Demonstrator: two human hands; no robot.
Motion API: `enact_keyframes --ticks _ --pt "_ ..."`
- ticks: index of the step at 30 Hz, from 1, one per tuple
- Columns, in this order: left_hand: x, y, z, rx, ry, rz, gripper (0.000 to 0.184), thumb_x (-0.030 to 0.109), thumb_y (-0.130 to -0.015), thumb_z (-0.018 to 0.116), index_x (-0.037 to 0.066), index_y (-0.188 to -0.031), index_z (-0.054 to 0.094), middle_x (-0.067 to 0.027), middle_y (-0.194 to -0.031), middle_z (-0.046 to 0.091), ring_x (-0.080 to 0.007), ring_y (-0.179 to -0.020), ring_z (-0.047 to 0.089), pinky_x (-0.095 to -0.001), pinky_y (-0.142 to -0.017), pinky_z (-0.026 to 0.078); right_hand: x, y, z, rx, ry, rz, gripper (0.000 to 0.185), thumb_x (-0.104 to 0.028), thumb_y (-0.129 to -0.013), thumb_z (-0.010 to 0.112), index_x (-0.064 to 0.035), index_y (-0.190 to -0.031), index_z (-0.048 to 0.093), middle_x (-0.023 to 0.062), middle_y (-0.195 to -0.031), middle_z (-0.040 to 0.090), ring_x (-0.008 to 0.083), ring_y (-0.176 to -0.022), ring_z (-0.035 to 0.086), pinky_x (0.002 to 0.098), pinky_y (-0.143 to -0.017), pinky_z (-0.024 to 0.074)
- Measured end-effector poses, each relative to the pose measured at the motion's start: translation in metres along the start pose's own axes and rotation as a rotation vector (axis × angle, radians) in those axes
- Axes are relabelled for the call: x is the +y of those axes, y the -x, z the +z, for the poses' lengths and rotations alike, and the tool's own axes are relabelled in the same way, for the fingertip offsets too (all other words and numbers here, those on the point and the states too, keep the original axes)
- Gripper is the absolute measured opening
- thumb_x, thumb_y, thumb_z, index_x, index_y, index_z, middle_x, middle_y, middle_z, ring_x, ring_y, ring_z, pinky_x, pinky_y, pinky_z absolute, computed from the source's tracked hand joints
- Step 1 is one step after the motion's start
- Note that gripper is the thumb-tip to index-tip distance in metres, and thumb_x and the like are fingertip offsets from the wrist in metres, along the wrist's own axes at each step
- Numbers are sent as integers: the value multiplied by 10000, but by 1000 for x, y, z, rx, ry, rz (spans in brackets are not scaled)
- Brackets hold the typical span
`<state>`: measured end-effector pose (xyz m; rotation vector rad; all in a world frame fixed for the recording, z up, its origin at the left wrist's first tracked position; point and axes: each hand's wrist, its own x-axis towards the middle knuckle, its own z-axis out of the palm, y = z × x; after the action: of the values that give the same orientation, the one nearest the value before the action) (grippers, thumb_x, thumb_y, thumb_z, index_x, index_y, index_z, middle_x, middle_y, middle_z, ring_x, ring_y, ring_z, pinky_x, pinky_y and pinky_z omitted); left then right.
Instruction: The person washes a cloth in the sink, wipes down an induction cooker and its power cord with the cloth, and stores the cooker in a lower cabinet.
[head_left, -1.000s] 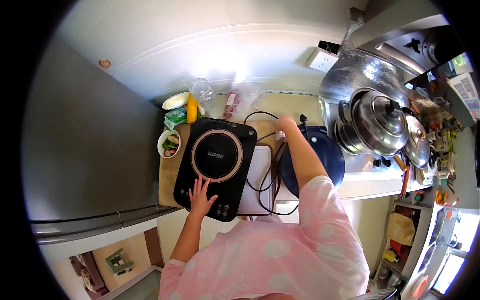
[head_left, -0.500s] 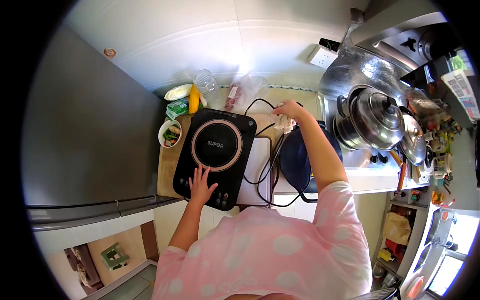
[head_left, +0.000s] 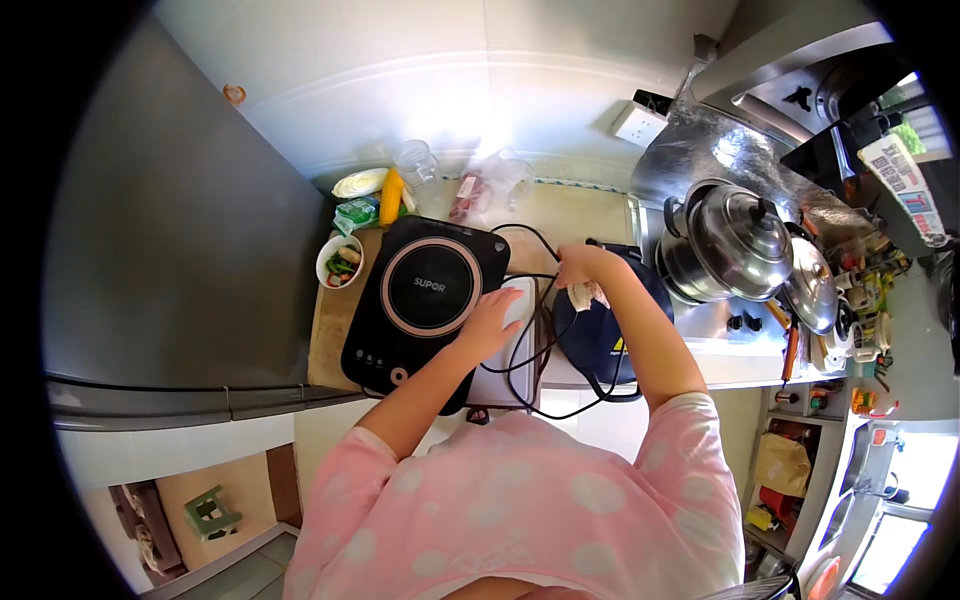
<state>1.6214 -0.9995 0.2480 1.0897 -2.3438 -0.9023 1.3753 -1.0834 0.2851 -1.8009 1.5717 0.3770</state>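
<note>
A black SUPOR induction cooktop (head_left: 415, 345) lies on the counter before me. My left hand (head_left: 490, 325) is open above its right edge, fingers stretched toward a looped black power cord (head_left: 522, 362). My right hand (head_left: 580, 265) is closed on a crumpled pale cloth (head_left: 583, 297), with part of the cord running up to its fingers; whether it grips the cord too I cannot tell. Under that hand sits a dark blue appliance (head_left: 605, 340) with a handle at its front. Between appliance and cooktop lies a flat white board-like object (head_left: 505, 388), partly covered by the cord.
Behind the cooktop stand a clear jar (head_left: 418, 165), a corn cob (head_left: 391, 198) and a plastic bag of reddish food (head_left: 472, 195). A white bowl of vegetables (head_left: 340, 262) is at the left. Right, a steel pot (head_left: 740, 245) stands on the stove, below a wall socket (head_left: 640, 122).
My left hand has moved from the cooktop's front panel rightward and up toward the cord. My right hand has come down slightly with the cloth, and the cord has shifted.
</note>
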Motion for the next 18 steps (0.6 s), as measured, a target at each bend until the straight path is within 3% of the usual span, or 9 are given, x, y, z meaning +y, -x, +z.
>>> enact_keyframes --ticks 3,6,10,11,14,15,18 --pt "-4 -9 24 -60 32 6 571 133 -804 659 58 -1322 433 -155 -1348 455 -345 -1258 401 -425 -1058 320 21 19 20 -83 -25 126 495 -208 -645 748 -8 -1077 613 194 -962 675 345 -898 652 402 -758 525" --pt "-9 -14 45 -142 17 -69 621 135 -818 649 69 -1371 373 -169 -1386 407 -360 -1284 368 -429 -1069 310 45 45 45 -134 -79 18 452 -193 -657 741 -42 -1067 622 163 -1016 667 318 -949 639 375 -787 514" --pt "6 -30 71 -18 -108 -29 617 166 -805 674 112 -1357 403 -139 -1370 408 -358 -1285 354 -467 -1056 306 62 69 85 242 -464 -173 446 -80 -715 686 -85 -1156 621 108 -1029 658 240 -921 628 309 -835 490" --pt "13 -34 74 11 -147 -32 607 172 -798 681 124 -1345 421 -131 -1356 418 -359 -1276 359 -477 -1046 312 62 82 88 265 -597 -184 485 0 -743 640 -100 -1216 605 60 -1009 656 163 -891 613 279 -834 486" --pt "19 -47 71 44 -184 95 577 193 -773 706 131 -1295 469 -112 -1300 456 -330 -1263 375 -505 -1028 299 76 101 108 231 -942 -313 482 48 -770 597 -93 -1231 600 24 -997 645 116 -886 603 264 -820 490" --pt "33 -51 68 153 -172 197 398 182 -767 704 122 -1137 571 -101 -1116 551 -317 -1108 507 -470 -914 401 74 115 106 163 -1020 -306 455 56 -799 594 -74 -1236 595 20 -1009 635 101 -880 603 252 -812 495" --pt "38 -60 71 -72 -46 217 220 141 -787 679 108 -994 613 -96 -920 586 -319 -893 584 -436 -759 465 74 141 108 292 -1092 -263 423 31 -816 622 -73 -1225 600 31 -975 639 106 -815 614 247 -784 503"
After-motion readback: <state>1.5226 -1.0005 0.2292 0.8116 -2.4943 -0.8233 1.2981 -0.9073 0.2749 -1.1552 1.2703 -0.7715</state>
